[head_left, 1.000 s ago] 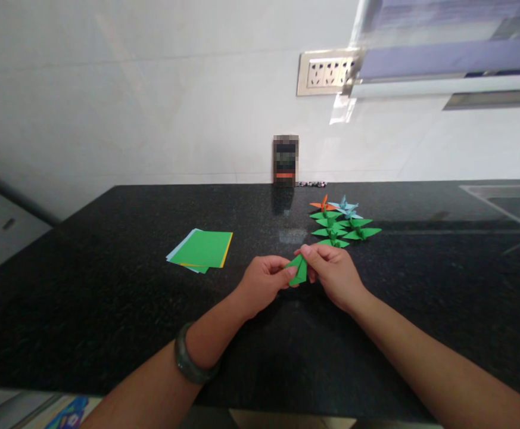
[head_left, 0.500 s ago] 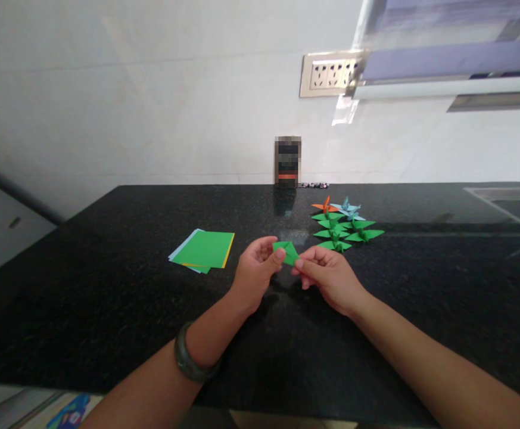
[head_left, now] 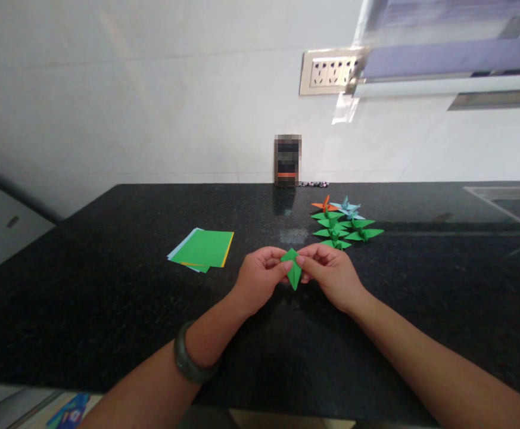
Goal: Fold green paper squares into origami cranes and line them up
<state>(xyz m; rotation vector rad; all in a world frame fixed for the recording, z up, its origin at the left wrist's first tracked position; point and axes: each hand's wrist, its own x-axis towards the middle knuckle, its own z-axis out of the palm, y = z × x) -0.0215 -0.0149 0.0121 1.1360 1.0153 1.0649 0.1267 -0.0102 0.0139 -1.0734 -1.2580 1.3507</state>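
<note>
A small green folded paper [head_left: 294, 275], diamond-shaped with a crease down its middle, is held between both hands above the dark counter. My left hand [head_left: 262, 275] pinches its left edge, thumb on top. From the other side my right hand [head_left: 329, 273] grips the right edge in the same way. The lower point of the paper faces me. Just beyond my right hand sit several folded paper cranes: green ones [head_left: 364, 234], an orange one [head_left: 326, 205] and light blue ones [head_left: 346, 205]. To the left of my left hand lies a stack of square paper sheets [head_left: 204, 247], green on top.
The black speckled counter [head_left: 121, 286] runs back to a pale tiled wall. A dark blurred upright object [head_left: 287, 161] stands against the wall, beside a beaded string [head_left: 315, 185]. A socket panel [head_left: 329, 72] is mounted above.
The green folded paper has been turned so that a point faces me, and it now shows a long diamond. My hands have come closer together, both thumbs on the paper.
</note>
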